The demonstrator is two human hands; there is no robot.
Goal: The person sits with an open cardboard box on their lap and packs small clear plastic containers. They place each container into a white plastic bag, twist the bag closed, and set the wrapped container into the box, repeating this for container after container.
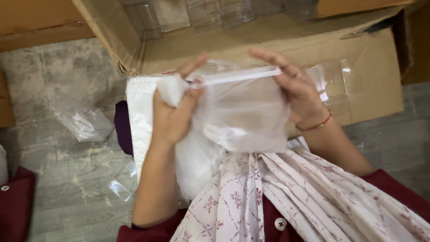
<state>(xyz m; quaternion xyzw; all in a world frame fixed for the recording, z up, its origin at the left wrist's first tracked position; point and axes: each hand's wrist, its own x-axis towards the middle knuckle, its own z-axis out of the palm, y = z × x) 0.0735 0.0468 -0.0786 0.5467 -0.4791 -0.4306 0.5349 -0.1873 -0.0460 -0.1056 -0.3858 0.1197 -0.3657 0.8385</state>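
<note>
Floor [67, 175]: grey wood-grain tile, worn w/ pale scuffs. On it:
- Cardboard box [268, 49], lg., lying open, flaps spread, 12 o'clock; clear plastic cases [179, 15] inside.
- Crumpled clear plastic bag [85, 122], 9 o'clock, apart from box.
- Small clear plastic piece [122, 186], 7 o'clock.
- White sheet stack [139, 112], just below box flap, centre-left.
- Dark red cloth [15, 204], 8 o'clock edge.
</note>
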